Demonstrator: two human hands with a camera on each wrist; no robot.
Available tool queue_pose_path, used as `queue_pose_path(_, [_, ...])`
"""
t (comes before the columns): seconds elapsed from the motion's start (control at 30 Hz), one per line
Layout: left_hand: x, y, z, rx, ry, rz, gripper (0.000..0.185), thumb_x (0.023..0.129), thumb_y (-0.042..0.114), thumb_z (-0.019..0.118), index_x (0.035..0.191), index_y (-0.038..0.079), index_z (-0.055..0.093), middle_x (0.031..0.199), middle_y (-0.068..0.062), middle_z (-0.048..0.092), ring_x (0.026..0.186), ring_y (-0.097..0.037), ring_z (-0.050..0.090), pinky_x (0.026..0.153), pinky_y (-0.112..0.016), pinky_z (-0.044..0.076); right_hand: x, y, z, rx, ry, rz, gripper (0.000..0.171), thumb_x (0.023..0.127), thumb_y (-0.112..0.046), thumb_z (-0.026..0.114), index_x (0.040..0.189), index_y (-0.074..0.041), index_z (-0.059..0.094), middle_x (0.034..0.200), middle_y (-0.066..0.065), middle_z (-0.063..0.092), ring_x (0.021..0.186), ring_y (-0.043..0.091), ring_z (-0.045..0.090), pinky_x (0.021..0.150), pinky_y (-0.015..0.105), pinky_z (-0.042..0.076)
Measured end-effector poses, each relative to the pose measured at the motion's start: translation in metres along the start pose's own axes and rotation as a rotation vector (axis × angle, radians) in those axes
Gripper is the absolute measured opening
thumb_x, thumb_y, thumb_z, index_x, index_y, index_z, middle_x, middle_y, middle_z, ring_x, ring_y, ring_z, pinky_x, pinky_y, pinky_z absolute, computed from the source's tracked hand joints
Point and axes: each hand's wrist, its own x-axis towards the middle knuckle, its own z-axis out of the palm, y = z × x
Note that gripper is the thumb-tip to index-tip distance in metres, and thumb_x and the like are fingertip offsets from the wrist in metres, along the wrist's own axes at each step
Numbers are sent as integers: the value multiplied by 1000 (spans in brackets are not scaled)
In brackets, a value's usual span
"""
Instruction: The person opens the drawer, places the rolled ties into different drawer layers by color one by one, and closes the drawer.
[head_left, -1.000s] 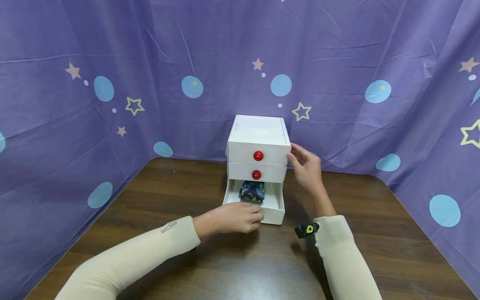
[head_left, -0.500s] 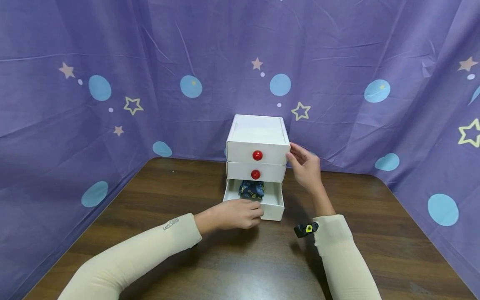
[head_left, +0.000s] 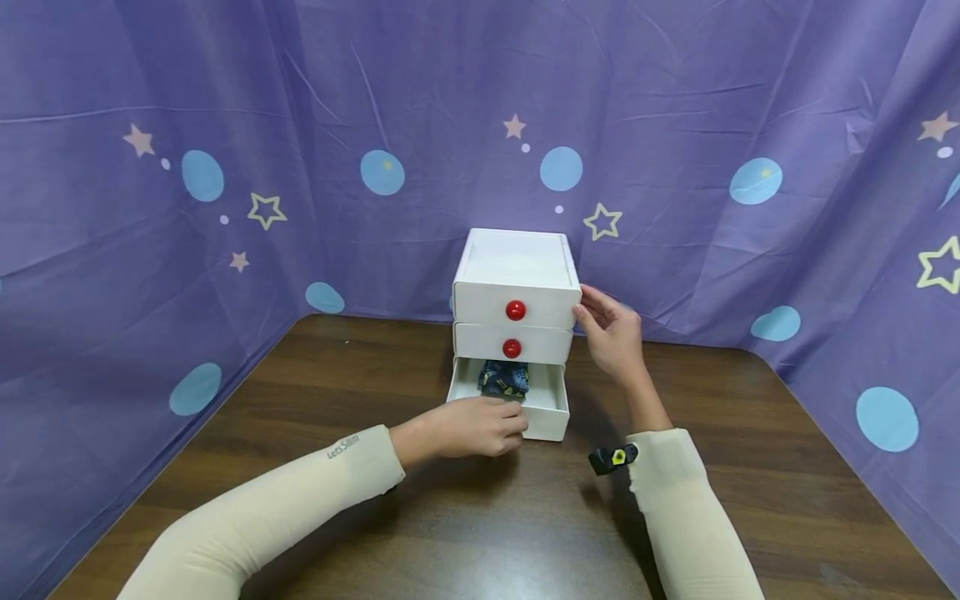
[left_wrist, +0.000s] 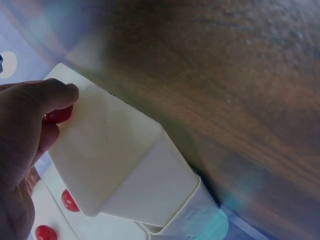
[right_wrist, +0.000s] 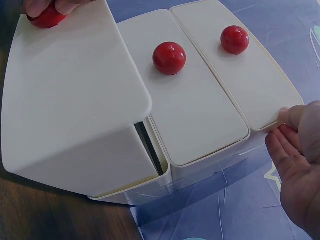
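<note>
A small white drawer unit stands on the table with its upper two drawers closed. Its bottom drawer is pulled out, and inside lies a folded dark blue patterned cloth. My left hand is in front of this drawer, thumb and fingers pinching its red knob. On the unit's upper right edge, my right hand has its thumb on the front corner and its fingers along the side wall. Both upper drawers carry round red knobs, one on the middle drawer and one on the top drawer.
The brown wooden table runs beneath and around the unit. Behind it hangs a purple curtain printed with stars and blue dots. A black strap sits at the right sleeve.
The bottom drawer has slid slightly inward, with my left hand moving along on its knob. My right hand has stayed on the unit's edge.
</note>
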Motion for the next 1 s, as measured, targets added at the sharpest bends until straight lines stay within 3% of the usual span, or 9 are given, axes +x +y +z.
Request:
queue_pose_path(0.2, [0,0,1,-3,10,-12,10,101,19,62,102,21,71,107,2,58,98,-17,53,81,-26,51,0,1,0,8,4,3,34,94,11,65,127,18,60,122,34,65,111,47,65,95,26,55])
queue_pose_path(1.0, [0,-3,2,7,2,-20,11,103,23,61,101,20,71,106,2,57,96,-16,52,78,-26,51,0,-1,1,-12,3,-2,34,94,11,65,127,19,60,121,34,66,109,45,66,94,27,56])
